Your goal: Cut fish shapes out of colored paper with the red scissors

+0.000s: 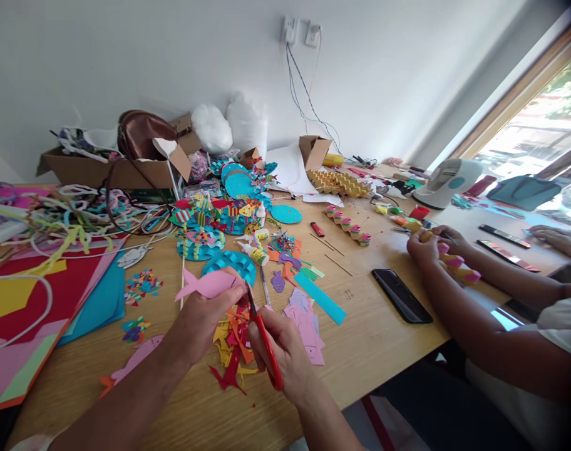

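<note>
Between the fingers and thumb of my left hand [215, 313] is a pink paper fish [208, 283], its tail pointing left. My right hand [285, 351] grips red-handled scissors [267, 351], whose dark blades meet the fish's right end. Beneath my hands lies a heap of red, orange and yellow paper scraps [236, 338]. Right of them are pink paper offcuts [308, 326] with drawn lines. A second pink paper fish [138, 360] with an orange tail is partly hidden by my left forearm. Behind the held fish sits a blue paper disc [229, 266].
Coloured paper sheets [92, 307] cover the left side. Glue bottles [255, 254], a blue strip [320, 299] and a black phone [401, 295] lie around. At right, a co-worker's hands [426, 247] hold a painted egg-carton strip [454, 263]. A cardboard box [111, 175] stands by the wall.
</note>
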### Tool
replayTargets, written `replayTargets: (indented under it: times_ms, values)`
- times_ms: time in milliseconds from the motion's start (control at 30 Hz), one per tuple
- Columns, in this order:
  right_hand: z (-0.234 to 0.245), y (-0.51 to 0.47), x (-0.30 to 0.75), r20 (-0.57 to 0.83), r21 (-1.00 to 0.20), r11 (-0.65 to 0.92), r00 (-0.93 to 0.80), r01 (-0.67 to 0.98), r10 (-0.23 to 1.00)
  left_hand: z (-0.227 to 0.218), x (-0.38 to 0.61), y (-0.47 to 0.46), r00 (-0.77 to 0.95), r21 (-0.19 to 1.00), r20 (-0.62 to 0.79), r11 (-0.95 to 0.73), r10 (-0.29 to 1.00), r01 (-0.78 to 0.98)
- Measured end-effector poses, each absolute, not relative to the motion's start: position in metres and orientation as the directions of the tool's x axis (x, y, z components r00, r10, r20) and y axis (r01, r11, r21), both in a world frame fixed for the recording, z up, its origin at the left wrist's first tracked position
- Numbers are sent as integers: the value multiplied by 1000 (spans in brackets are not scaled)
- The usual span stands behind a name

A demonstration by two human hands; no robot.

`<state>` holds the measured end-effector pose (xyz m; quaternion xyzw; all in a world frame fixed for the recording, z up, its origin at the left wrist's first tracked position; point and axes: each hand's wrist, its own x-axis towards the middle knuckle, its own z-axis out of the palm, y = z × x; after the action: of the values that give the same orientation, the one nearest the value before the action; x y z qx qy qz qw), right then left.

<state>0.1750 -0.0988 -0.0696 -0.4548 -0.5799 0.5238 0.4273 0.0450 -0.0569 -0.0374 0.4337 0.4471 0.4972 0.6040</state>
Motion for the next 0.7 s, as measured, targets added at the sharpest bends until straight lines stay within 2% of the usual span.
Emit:
replayTargets:
  times_ms: [400, 700]
  values:
    - [-68, -101, 175, 8, -1000, 9, -239, 4, 971, -41, 43, -59, 168, 976, -62, 95, 984, -198]
    - [-70, -100, 176, -6, -1000, -8, -238, -5, 971, -41, 44, -58, 151, 965, -85, 119, 985, -235]
